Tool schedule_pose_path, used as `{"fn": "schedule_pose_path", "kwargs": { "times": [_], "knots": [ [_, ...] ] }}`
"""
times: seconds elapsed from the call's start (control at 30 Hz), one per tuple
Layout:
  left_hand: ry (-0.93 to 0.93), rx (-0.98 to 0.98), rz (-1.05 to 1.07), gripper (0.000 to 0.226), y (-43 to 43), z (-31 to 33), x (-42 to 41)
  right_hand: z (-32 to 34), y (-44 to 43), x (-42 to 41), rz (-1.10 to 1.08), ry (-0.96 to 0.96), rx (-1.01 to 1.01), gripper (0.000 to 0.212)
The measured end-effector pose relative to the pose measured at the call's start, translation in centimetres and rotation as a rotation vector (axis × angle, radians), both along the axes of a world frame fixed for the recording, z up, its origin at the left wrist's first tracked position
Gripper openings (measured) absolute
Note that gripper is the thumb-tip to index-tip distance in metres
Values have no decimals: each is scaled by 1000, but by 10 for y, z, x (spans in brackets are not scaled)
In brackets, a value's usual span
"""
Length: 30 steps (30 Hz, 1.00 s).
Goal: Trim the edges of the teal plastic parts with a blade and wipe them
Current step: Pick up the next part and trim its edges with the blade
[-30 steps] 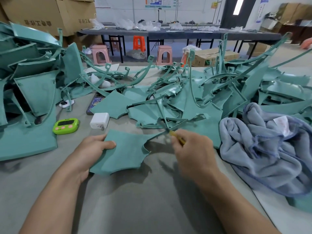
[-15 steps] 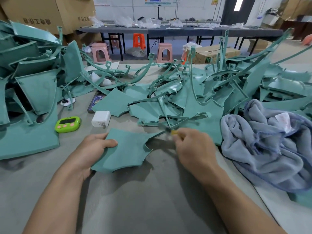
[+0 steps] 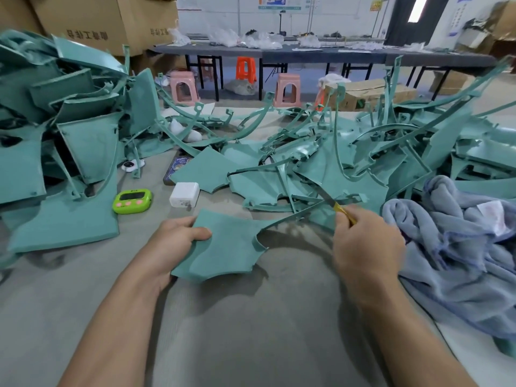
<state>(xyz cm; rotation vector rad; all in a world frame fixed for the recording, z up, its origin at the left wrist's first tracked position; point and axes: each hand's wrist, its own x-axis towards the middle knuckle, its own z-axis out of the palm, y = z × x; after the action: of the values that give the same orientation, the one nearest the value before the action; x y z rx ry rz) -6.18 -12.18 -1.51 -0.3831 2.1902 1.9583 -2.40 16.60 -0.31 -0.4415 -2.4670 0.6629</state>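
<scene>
With left hand (image 3: pixel 178 238), pinching teal part (image 3: pixel 231 247) by its edge, left of towel (image 3: pixel 460 247); with right hand (image 3: pixel 365 244), clamping blade (image 3: pixel 325 195) just left of towel, working the part's thin arm. Risking a skid or gouge by leaving that arm unsupported.

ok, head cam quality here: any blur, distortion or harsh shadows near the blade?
Head view: strong wide-angle bowing, the far table curves and the corners smear. Head view: blade in the right hand slightly soft but legible. Head view: soft shadows under the teal part; door window blown out.
</scene>
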Motion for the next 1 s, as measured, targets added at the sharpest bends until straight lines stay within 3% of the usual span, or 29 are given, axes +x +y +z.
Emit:
{"fn": "schedule_pose_path", "kwargs": {
  "times": [0.07, 0.13, 0.23, 0.33, 0.4, 0.57, 0.83, 1.0],
  "knots": [
    [0, 0, 5, 19, -1, 2, -1, -4, -16, 6, 205, 20, 9, 34],
    [2, 22, 10, 20, -2, 2, -2, -10, -31, 8, 370, -86, 62, 28],
    [9, 50, 14, 22, -1, -4, 1, -8, -18, -4, 250, -138, 65, 24],
    [34, 47, 14, 25, 1, -6, 4, -7, 4, -6, 97, -27, -99, 25],
    [69, 61, 23, 27, 0, -2, 3, -9, -3, -2, 233, 2, -197, 31],
    [123, 151, 46, 26, 3, -1, 4, -13, -29, 5, 637, -139, -380, 12],
    [120, 193, 17, 32, 3, 3, 8, -12, -17, -4, 711, -300, -310, 29],
    [90, 227, 13, 34, 0, 6, 7, -8, -19, -13, 724, -164, -373, 42]
  ]
}}
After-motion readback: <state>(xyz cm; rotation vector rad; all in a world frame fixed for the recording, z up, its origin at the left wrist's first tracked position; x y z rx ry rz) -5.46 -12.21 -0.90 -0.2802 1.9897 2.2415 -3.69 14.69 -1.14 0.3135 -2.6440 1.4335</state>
